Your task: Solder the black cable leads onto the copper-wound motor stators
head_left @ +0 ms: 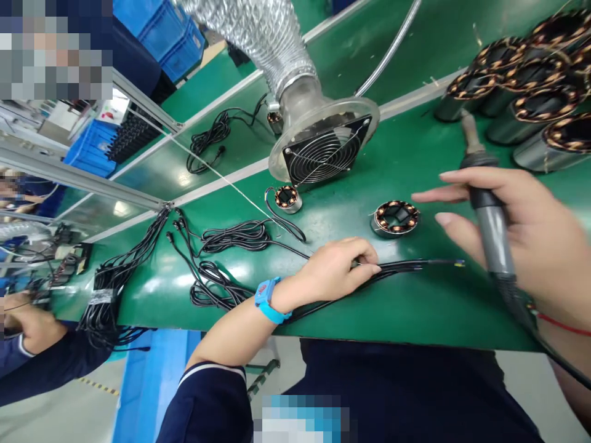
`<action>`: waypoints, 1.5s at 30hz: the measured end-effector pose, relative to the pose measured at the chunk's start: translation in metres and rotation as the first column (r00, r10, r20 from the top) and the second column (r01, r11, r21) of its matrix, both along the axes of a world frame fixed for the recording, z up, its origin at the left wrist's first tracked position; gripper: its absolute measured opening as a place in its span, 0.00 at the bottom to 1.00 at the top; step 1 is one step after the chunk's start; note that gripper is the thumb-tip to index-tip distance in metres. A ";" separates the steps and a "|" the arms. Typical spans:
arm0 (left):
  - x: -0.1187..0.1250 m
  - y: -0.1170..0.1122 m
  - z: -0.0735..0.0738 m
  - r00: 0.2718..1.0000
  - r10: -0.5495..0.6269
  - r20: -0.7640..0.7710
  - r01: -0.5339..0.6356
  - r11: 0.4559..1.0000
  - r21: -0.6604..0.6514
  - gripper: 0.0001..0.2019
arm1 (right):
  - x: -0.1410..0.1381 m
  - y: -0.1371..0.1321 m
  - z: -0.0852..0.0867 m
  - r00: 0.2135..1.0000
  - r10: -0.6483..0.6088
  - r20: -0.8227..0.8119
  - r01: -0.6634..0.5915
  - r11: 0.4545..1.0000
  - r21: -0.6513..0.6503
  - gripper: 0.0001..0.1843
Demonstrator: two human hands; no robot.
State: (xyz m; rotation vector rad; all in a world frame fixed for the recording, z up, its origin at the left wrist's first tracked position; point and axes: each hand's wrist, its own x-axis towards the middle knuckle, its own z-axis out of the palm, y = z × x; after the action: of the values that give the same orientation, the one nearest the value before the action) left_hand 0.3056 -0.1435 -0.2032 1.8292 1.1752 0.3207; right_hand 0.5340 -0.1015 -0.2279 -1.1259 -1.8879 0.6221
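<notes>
Sleeve (207,400) closest. Left hand (339,267) pinches cable (406,266) flat on surface (415,307), bared end pointing right. Stator (396,218) sits just behind it. Right hand (521,240) grips iron (492,227), two fingers stretched out, tip up and away. Risk: the free cable end could flick aside, and the iron could scorch insulation or fingers.

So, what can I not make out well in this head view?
Bare wire ends of the black cable, pinched by the left hand: too small to count.
Tip of the soldering iron: blurred against the parts behind it.
Wrist of the right hand: cut off by the right edge.
Pile of wound stators: cut off at the top right corner.
</notes>
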 end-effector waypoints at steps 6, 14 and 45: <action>-0.009 0.005 0.005 0.924 0.254 0.285 -0.190 0.954 -0.233 0.15 | -0.012 -0.021 0.017 0.938 -0.047 -0.344 -0.027 0.978 -0.207 0.21; -0.014 0.009 0.013 0.967 -0.018 0.256 0.017 1.000 0.005 0.14 | -0.027 -0.027 0.033 0.866 -0.092 -0.492 -0.072 0.950 -0.305 0.21; 0.007 0.005 -0.003 0.641 0.420 0.643 -0.137 0.886 -0.442 0.20 | -0.047 -0.026 0.006 0.920 0.189 -0.342 -0.230 0.969 -0.085 0.23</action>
State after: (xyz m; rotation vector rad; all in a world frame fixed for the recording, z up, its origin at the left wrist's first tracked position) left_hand 0.3131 -0.1383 -0.2059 1.0024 0.8525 0.8740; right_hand 0.4869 -0.1278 -0.2223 -0.8347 -1.7038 0.9976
